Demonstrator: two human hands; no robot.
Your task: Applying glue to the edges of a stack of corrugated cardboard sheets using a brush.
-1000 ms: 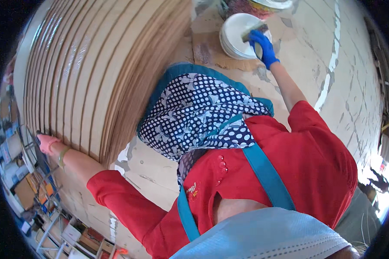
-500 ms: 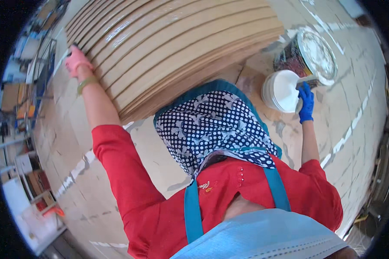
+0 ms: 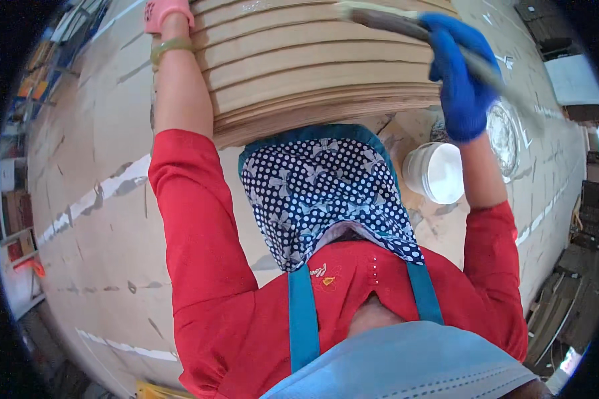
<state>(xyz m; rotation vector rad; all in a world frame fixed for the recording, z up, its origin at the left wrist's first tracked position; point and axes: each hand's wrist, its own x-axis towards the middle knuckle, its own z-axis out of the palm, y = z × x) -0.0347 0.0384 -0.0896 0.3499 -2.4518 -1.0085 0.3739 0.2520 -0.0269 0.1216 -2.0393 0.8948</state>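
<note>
My right hand [image 3: 460, 80], in a blue glove, is shut on a paintbrush [image 3: 406, 26] whose bristles reach left over a stack of thin wooden boards [image 3: 313, 66]. My left hand [image 3: 165, 12], in a pink glove, rests on the far left end of the stack at the top edge of the view. Below the right hand stands a small white bucket [image 3: 436, 171] of white liquid. A blue dotted apron hangs over my front, and red sleeves cover both upper arms.
A round tin lid or can [image 3: 506, 136] lies right of the bucket. The floor [image 3: 93, 219] is pale concrete with white stripes. Shelves with boxes [image 3: 16, 219] run along the left rim. Dark planks [image 3: 566, 312] lie at the lower right.
The right hand has lifted the brush out of the white bucket and carried it up over the boards. The view has swung, so the stack now sits at top centre. The left hand stays on the stack.
</note>
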